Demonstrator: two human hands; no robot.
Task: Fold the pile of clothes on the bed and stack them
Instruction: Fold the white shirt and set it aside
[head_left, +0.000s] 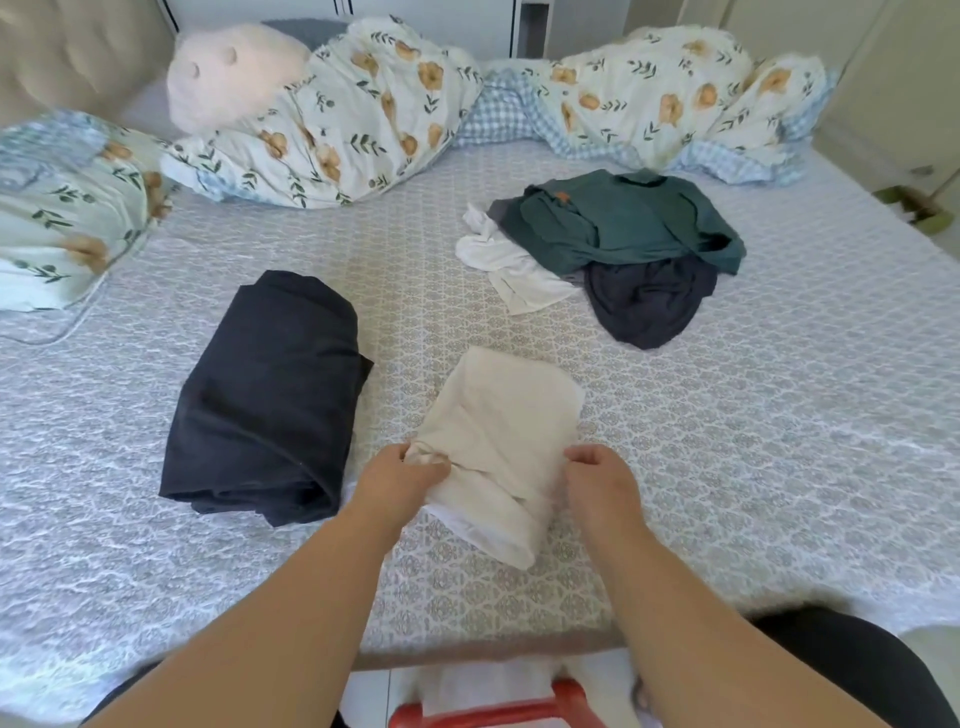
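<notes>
A folded cream garment (498, 441) lies on the bed in front of me. My left hand (400, 480) grips its left edge, fingers curled into the cloth. My right hand (602, 480) grips its right edge the same way. To the left lies a folded dark navy garment (270, 400). Farther back on the right is an unfolded pile: a teal green top (623, 223) over a dark navy piece (649, 301), with a white garment (509, 265) at its left side.
The bed (779, 441) has a grey patterned sheet. A floral duvet (363, 114) and pillows (67, 208) are bunched along the far side, with a pale plush toy (228, 73). A red object (493, 712) sits below the bed's near edge.
</notes>
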